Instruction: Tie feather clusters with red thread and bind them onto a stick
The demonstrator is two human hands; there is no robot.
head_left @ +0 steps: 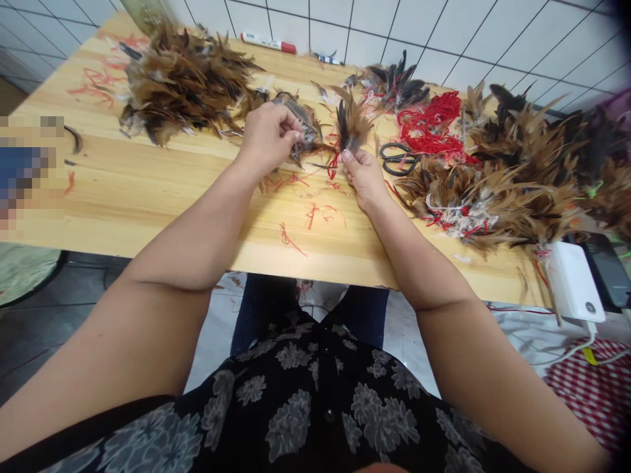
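Pinched in the fingers of my right hand (362, 172) is a small bundle of brown and dark feathers (352, 125), its tips pointing up and away from me. A loop of red string (333, 164) hangs beside its base. My left hand (271, 136) is closed, thumb against fingertips, over a loose heap of feathers (308, 125); what lies between those fingertips is too small to make out. Black-handled scissors (398, 159) lie just right of my right hand, next to a tangle of red yarn (434, 125).
A large feather pile (187, 82) covers the table's back left. Tied feather bunches (483, 197) spread along the right. A red-capped marker (269, 43) lies by the tiled wall. A white power bank (574, 282) sits at the right edge. Red thread scraps (310, 215) dot the wooden table (197, 197).
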